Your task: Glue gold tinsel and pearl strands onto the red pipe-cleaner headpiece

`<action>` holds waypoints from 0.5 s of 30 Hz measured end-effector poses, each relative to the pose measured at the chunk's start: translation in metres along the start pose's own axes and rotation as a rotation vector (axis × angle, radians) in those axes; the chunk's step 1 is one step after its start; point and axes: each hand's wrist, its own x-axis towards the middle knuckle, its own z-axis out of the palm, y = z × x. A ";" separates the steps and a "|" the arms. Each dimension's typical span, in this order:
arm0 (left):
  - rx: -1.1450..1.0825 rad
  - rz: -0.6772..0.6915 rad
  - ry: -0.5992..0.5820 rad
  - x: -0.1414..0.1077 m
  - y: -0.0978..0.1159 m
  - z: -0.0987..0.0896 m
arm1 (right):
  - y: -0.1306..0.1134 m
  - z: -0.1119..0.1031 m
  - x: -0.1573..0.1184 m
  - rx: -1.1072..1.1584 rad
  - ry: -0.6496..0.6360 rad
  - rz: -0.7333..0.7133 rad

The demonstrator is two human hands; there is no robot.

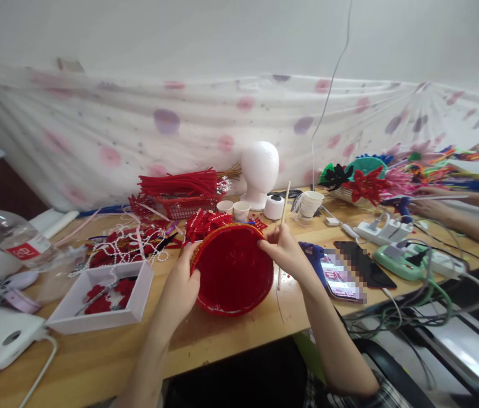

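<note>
A red, bowl-shaped headpiece is held up over the front of the table, its glossy hollow side turned to me. Gold trim runs along its upper rim, and red decorations show behind it. My left hand is closed on its left rim, thumb on the inside. On the upper right rim, my right hand pinches the edge. A thin pale stick stands upright at my right hand, apparently held in its fingers. Beyond the headpiece is a white foam head. Right of my right hand lies a blue glue gun.
On the left are a white box with red pieces, bead strings and a water bottle. Paper cups and a red basket stand behind. Phones, power strips, cables and another person's hands are right.
</note>
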 end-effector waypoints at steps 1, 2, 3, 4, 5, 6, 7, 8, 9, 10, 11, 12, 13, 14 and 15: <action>0.014 0.011 -0.022 0.000 0.000 0.000 | -0.002 -0.001 0.001 0.008 -0.024 0.009; 0.028 0.022 -0.047 0.000 0.001 -0.001 | -0.004 -0.002 0.003 0.014 -0.050 0.023; 0.044 0.030 -0.070 0.000 0.002 -0.001 | -0.006 -0.004 0.004 0.019 -0.076 0.039; 0.062 0.034 -0.092 0.000 0.002 -0.001 | -0.008 -0.005 0.005 0.022 -0.098 0.055; 0.083 0.035 -0.112 0.000 0.003 -0.001 | -0.009 -0.007 0.006 0.025 -0.116 0.071; 0.109 0.034 -0.130 0.000 0.003 -0.002 | -0.010 -0.009 0.007 0.026 -0.132 0.086; 0.136 0.033 -0.148 -0.001 0.003 -0.002 | -0.010 -0.010 0.007 0.029 -0.145 0.100; 0.165 0.034 -0.167 -0.001 0.003 -0.002 | -0.009 -0.012 0.007 0.033 -0.155 0.112; 0.193 0.037 -0.186 -0.002 0.003 -0.003 | -0.009 -0.012 0.007 0.039 -0.163 0.123; 0.219 0.042 -0.202 -0.002 0.002 -0.003 | -0.008 -0.013 0.008 0.047 -0.168 0.131; 0.242 0.046 -0.216 -0.003 0.002 -0.003 | -0.007 -0.013 0.008 0.056 -0.172 0.136; 0.261 0.049 -0.228 -0.003 0.001 -0.004 | -0.006 -0.012 0.008 0.066 -0.175 0.140; 0.278 0.050 -0.237 -0.004 0.001 -0.004 | -0.005 -0.012 0.008 0.077 -0.178 0.143; 0.292 0.048 -0.244 -0.003 0.001 -0.004 | -0.005 -0.011 0.008 0.088 -0.184 0.143; 0.304 0.046 -0.247 -0.003 0.000 -0.004 | -0.005 -0.011 0.009 0.101 -0.191 0.143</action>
